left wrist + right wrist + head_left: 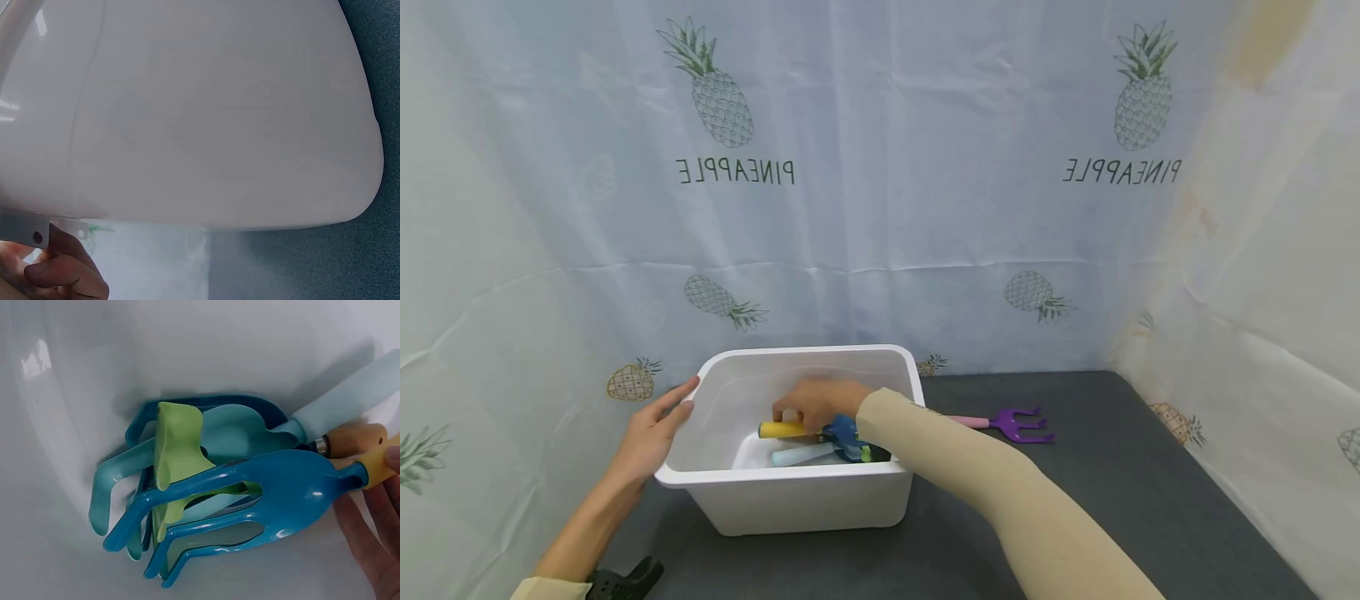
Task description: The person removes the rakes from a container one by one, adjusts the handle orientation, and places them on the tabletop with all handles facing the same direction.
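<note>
A white plastic tub (797,504) stands on the dark table. At its left end, my left hand (650,437) grips the rim; the left wrist view shows bent fingers beside the rim's edge. My right hand (823,400) reaches inside and holds the yellow handle of a blue hand rake (294,487). Below that rake lie a teal hand rake with a pale blue handle (347,394), a light green tool head (178,440) and a wooden handle (356,440). These tools overlap, so part of the pile is hidden.
A purple hand rake (1017,424) with a pink handle lies on the table (1097,483) to the right of the tub. Pineapple-printed curtains (887,208) hang behind and at both sides. A black wrist strap (625,579) shows at the lower left.
</note>
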Tool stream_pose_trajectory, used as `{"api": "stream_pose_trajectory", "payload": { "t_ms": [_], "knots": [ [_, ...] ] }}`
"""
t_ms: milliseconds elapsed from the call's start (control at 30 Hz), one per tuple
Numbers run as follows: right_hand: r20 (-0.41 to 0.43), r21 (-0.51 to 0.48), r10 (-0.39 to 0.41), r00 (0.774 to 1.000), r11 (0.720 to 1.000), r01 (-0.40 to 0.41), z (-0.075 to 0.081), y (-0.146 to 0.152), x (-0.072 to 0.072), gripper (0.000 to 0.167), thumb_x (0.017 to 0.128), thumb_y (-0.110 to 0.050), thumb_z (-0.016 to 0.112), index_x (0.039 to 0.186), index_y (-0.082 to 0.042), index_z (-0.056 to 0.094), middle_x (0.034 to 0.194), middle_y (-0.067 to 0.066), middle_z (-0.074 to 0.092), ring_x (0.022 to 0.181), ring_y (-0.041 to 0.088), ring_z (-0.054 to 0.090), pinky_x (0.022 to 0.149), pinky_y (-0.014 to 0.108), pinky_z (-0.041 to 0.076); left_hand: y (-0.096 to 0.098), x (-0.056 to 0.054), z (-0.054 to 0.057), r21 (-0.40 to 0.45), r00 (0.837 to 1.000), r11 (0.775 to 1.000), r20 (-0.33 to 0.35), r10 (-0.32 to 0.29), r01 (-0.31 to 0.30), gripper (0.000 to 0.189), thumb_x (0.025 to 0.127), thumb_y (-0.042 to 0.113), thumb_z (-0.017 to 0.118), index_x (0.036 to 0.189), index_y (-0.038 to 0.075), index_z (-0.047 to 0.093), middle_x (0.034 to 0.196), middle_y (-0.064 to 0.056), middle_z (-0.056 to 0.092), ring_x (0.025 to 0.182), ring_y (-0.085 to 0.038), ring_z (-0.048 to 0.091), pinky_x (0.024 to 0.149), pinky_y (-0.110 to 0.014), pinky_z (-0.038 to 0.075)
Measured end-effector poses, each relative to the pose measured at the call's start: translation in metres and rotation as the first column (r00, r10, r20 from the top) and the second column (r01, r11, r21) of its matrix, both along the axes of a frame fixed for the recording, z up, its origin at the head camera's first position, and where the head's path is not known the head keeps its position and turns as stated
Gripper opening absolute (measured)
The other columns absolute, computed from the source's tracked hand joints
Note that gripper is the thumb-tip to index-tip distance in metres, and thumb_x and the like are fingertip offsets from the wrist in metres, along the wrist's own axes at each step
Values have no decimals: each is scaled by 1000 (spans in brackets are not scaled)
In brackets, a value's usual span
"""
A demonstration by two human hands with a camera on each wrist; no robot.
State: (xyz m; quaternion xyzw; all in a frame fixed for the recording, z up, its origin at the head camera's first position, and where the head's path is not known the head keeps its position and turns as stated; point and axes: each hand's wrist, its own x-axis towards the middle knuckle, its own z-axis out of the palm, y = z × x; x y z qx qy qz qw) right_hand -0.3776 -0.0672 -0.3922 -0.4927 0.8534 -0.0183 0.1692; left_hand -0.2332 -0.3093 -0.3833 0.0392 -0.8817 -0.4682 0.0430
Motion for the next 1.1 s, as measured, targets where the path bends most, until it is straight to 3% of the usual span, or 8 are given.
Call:
{"api": "stream_pose_trajectory", "payload": {
  "t_ms": [167, 333, 433, 533, 633, 733, 933, 1100],
  "knots": [
    [56, -29, -27, 998, 999, 29, 5, 3, -2, 54, 89, 3, 70, 133, -26, 63, 123, 0, 68, 98, 14, 63, 78, 20, 55, 0, -1, 1, -3, 1000, 1000, 1, 6, -6, 58, 112, 41, 40, 163, 15, 32, 165, -27, 32, 124, -30, 61, 75, -24, 56],
    [67, -45, -28, 997, 999, 31, 10, 6, -5, 54, 89, 2, 69, 135, -25, 63, 119, 0, 69, 96, 13, 62, 73, 18, 53, 0, -2, 0, -1, 1000, 1000, 5, 2, -2, 58, 112, 42, 39, 163, 16, 31, 166, -27, 31, 125, -30, 60, 75, -24, 56],
    [78, -40, -23, 997, 999, 26, 14, 9, -8, 55, 89, 1, 68, 137, -25, 63, 113, 1, 70, 90, 14, 61, 68, 20, 52, 1, -2, 1, 6, 1000, 1000, 3, -2, 2, 58, 111, 42, 40, 163, 16, 32, 165, -27, 32, 117, -21, 64, 75, -25, 56],
    [151, -49, -51, 987, 997, 59, 19, 11, -10, 57, 89, 1, 68, 139, -26, 63, 110, 2, 69, 84, 15, 61, 68, 24, 54, 1, -1, 1, 6, 1000, 1000, 2, 1, -1, 59, 111, 41, 40, 163, 14, 32, 165, -28, 32, 104, -4, 62, 75, -25, 57],
    [251, -72, -101, 963, 990, 123, 23, 13, -13, 57, 90, 0, 69, 140, -27, 62, 111, 3, 67, 87, 17, 61, 74, 28, 59, 0, 1, 1, 21, 1000, 1000, 7, 2, -2, 59, 112, 40, 40, 163, 13, 30, 163, -30, 33, 98, 1, 61, 75, -27, 58],
    [297, -85, -127, 946, 984, 159, 27, 15, -14, 57, 90, -1, 70, 140, -28, 63, 112, 3, 67, 94, 16, 62, 79, 30, 60, -2, 2, 1, 34, 1000, 999, 13, 2, -2, 59, 112, 41, 39, 164, 14, 28, 163, -31, 33, 98, -2, 65, 75, -30, 59],
    [313, -96, -107, 944, 985, 143, 34, 17, -14, 60, 90, -2, 70, 144, -26, 60, 116, 2, 69, 99, 16, 63, 81, 28, 60, -2, 1, 1, 22, 1000, 1000, 22, 1, -2, 59, 112, 41, 37, 164, 15, 27, 165, -30, 28, 114, -22, 67, 75, -29, 59],
    [343, -118, -104, 934, 981, 153, 40, 21, -14, 60, 92, -2, 68, 146, -25, 58, 118, 2, 68, 99, 16, 64, 81, 28, 60, -1, 0, 1, 15, 1000, 1000, 25, 0, -1, 58, 112, 41, 37, 164, 16, 28, 166, -30, 28, 120, -28, 64, 75, -28, 58]
  ]
}}
